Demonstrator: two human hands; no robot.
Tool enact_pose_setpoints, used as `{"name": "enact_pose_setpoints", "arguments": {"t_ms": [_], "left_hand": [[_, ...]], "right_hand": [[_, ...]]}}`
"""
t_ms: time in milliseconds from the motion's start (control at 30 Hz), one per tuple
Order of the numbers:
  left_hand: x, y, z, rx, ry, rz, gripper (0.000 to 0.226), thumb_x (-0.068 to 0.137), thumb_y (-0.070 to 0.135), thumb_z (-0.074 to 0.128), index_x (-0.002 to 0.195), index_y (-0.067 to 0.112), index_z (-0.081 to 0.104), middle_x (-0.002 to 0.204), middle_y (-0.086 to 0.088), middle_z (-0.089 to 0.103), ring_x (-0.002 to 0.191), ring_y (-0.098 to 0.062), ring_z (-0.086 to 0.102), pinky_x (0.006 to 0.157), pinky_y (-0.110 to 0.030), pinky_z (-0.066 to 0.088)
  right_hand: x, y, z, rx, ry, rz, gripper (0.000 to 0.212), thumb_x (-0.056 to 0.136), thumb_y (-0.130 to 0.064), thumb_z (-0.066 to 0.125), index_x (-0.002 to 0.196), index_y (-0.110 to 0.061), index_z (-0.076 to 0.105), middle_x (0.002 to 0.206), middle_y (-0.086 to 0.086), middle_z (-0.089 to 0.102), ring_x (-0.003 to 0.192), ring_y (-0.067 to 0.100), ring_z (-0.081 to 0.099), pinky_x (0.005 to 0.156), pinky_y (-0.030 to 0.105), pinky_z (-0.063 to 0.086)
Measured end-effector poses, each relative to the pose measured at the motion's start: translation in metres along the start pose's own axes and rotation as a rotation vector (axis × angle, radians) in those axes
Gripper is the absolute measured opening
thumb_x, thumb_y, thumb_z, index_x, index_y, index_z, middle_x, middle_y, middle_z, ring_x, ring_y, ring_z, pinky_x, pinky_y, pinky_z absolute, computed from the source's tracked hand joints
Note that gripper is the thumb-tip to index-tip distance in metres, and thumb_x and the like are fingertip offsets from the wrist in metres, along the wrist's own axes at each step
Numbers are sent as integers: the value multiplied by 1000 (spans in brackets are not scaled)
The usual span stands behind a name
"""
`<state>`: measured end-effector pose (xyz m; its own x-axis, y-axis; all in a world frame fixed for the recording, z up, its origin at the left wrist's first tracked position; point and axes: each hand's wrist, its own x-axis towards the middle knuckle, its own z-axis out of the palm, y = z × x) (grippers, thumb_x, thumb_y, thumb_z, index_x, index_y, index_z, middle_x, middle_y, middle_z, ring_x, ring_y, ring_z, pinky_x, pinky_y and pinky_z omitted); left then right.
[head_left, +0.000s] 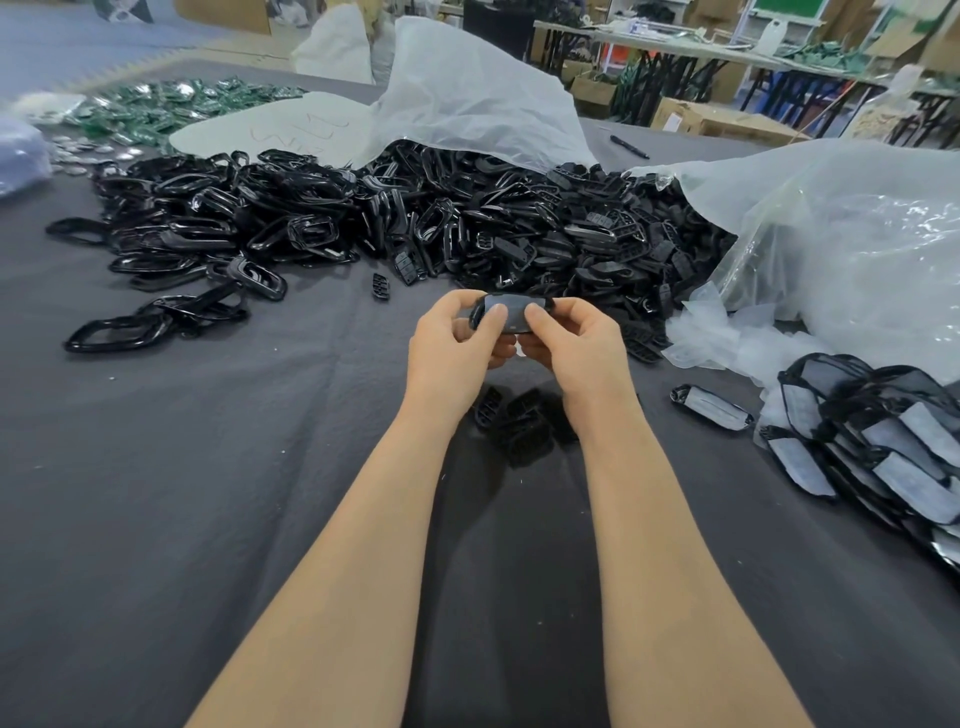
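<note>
Frame heap (208, 228) lay left of pad heap (571, 234), bag (467, 93) behind both, pen (629, 147) right of bag, small pad pile (519, 421) before them on table (156, 467)

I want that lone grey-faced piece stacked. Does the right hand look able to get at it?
Probably yes: the grey-faced piece lies on open cloth near the right hand, nothing over it. But that hand pinches the black shell with the left hand, so it must release first.
</note>
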<state>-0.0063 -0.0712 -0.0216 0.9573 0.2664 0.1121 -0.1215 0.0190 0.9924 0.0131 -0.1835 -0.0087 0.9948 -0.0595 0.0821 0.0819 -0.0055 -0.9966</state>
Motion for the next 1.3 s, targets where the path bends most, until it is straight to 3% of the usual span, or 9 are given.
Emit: {"name": "enact_pose_setpoints", "arguments": {"t_ms": [200,400,567,667,733,833,1000,1133,1300], "left_hand": [[-2,3,0,-30,25,0,15,96,14,55,91,29,56,58,7,69,57,-4,67,54,-15,51],[-3,5,0,7,66,20,17,96,15,52,85,28,55,56,8,68,54,-5,66,52,-17,52],[-1,2,2,84,108,40,18,96,20,52,82,30,55,72,3,64,71,-16,67,75,-41,59],[0,1,2,68,87,57,13,95,23,55,83,27,57,74,6,59,63,2,59,68,-28,57],[1,0,1,54,68,49,7,93,20,59,88,25,58,79,2,65,63,4,62,60,-16,52],[3,0,-1,-39,70,-23,7,94,15,59,90,20,59,79,-4,69,66,-7,68,62,-20,55],[3,-1,-1,-50,52,-29,15,97,11,54,88,22,57,72,-3,70,63,-8,69,65,-21,57],[2,0,-1,-53,71,-16,14,97,11,55,87,21,58,69,-2,69,60,-6,69,61,-17,54],[-3,2,0,61,38,20,12,95,18,60,90,28,55,66,2,70,59,-4,68,59,-15,54]], "right_hand": [[0,1,1,-32,-20,7,11,93,-9,59,83,-14,62,78,3,66,69,14,63,65,20,54],[-1,2,2,-27,-33,-12,16,91,-9,61,78,-17,62,70,-3,64,62,8,62,62,19,52],[-1,1,4,-15,-34,-6,14,91,-9,62,80,-17,63,71,-4,65,60,4,62,61,16,51],[-1,1,3,-13,-32,-2,12,91,-9,62,82,-16,64,73,-2,65,61,5,62,62,17,52],[-1,1,3,-21,-39,-8,10,91,-9,62,83,-15,64,74,-1,67,62,6,63,62,18,53],[-2,0,2,-35,-40,-25,12,91,-9,62,82,-16,64,70,-4,66,58,2,62,59,16,51],[-2,0,1,-93,-57,-37,13,92,-11,60,83,-19,61,70,-1,64,55,1,60,56,16,51],[-2,-1,0,-161,-105,-47,11,93,-7,58,92,-17,59,75,-2,65,59,1,63,61,17,53],[-1,1,0,-215,-16,-72,19,91,-5,59,92,-23,53,77,-1,66,73,16,66,73,28,56]]}}
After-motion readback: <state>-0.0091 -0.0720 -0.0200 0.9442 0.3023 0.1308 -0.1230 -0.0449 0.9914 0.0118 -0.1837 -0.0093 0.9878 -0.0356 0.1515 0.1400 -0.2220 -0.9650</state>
